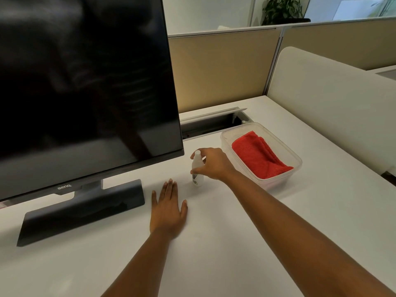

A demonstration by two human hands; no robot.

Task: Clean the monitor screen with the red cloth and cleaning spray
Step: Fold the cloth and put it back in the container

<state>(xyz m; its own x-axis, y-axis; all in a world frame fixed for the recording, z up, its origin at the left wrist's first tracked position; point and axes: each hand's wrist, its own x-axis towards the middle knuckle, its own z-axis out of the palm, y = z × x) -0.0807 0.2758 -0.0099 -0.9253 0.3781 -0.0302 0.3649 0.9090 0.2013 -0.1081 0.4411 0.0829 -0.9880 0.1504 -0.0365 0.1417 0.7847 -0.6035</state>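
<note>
red cloth [260, 156] in clear tub [296, 161], right grip [212, 163] curled around spray bottle [197, 168], left [168, 209] flat

White desk [235, 243], tan partitions [220, 69] — potted plant [280, 9] beyond.

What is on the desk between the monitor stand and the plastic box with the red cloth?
In the head view, the spray bottle stands there, with the right hand closing around it.
</note>
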